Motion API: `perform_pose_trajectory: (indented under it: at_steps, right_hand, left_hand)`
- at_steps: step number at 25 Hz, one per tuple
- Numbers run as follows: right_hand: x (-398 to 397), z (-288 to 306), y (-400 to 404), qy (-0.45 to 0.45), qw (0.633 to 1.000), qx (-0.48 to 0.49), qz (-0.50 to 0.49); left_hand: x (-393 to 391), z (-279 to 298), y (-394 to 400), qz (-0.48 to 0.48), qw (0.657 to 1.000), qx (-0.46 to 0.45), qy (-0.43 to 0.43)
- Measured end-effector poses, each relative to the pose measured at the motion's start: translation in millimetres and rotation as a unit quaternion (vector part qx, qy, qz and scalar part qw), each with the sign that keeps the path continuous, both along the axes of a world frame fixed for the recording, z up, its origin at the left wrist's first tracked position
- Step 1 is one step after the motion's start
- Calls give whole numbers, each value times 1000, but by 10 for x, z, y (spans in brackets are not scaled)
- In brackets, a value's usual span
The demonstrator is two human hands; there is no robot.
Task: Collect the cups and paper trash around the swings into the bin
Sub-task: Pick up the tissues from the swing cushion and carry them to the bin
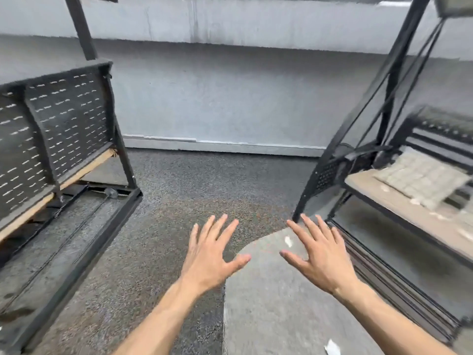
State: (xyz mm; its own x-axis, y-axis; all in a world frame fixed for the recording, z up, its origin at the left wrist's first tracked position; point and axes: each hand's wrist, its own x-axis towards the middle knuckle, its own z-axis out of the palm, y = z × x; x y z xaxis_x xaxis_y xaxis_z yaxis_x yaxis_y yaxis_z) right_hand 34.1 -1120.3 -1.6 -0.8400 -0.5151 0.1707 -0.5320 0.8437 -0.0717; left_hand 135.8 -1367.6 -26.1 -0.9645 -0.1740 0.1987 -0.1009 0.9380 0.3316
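Both my hands are stretched out in front of me over the ground, fingers spread and empty. My left hand [211,254] hovers over the dark speckled ground. My right hand [320,254] hovers above a pale grey paved patch [276,303]. A small white paper scrap [288,241] lies on that patch just left of my right hand's fingers. Another white paper scrap [332,347] lies at the bottom edge near my right forearm. Small white scraps [416,201] dot the seat of the right swing. No cup or bin is in view.
A black metal swing bench [58,129] with a perforated back stands at the left, its base frame [102,242] on the ground. A second swing [409,190] with a wooden seat and a grey cushion [422,179] is at the right. A grey wall [230,98] closes the far side.
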Motion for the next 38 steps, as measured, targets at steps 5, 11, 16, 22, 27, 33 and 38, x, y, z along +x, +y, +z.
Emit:
perform_pose_trajectory:
  at_steps: [5, 11, 16, 22, 27, 33, 38]
  right_hand:
    - [183, 80, 1351, 8, 990, 0, -143]
    - [780, 158, 3237, 16, 952, -17, -306]
    - [1436, 208, 4638, 35, 913, -19, -406]
    - [2373, 210, 5851, 47, 852, -25, -521]
    - [2889, 132, 6462, 39, 798, -35, -600]
    - [3199, 11, 6836, 19, 747, -40, -663]
    - [3153, -52, 7149, 6, 708, -39, -705]
  left_hand:
    - [-636, 91, 1171, -146, 989, -2, 23]
    - [-933, 260, 3089, -314, 949, 0, 37]
    - [-822, 340, 4665, -407, 912, 16, 54]
    - [-463, 343, 6242, -517, 855, 13, 43]
    - [-277, 281, 7136, -583, 812, 14, 38]
    - [-286, 114, 7862, -637, 770, 21, 30]
    - [-521, 38, 8468, -676, 736, 15, 29]
